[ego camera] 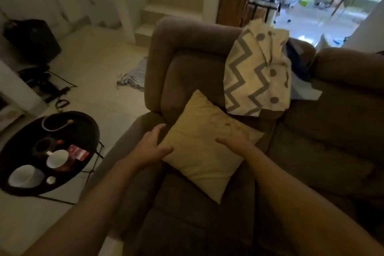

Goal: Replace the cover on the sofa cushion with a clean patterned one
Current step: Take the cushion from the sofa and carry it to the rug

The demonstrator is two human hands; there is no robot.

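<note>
- The plain yellow square cushion [199, 151] lies tilted on the seat of the brown fabric sofa [332, 131], one corner pointing toward the person and another resting against the backrest.
- The left hand [151, 147] is at the cushion's left corner, with the thumb spread apart from the fingers. I cannot tell whether it grips the corner or only touches it.
- The right hand [236, 139] rests on the cushion's upper right part with the fingers spread and fairly flat, holding nothing. It is blurred.
- The cream fabric cover with grey zigzags and dots [255, 72] hangs draped over the sofa's backrest, just behind the cushion and apart from both hands.
- My judgement is that the task is at an early stage, since the patterned cover is not yet on the cushion. Whether the yellow surface is the old cover or the bare inner cushion cannot be told, so stripping may still be needed before the clean one is fitted and closed.
- Crumpled blue cloth [299, 64] lies beside the patterned cover.
- A round black table [87, 122] with two white cups [57, 158] stands to the left of the sofa.
</note>
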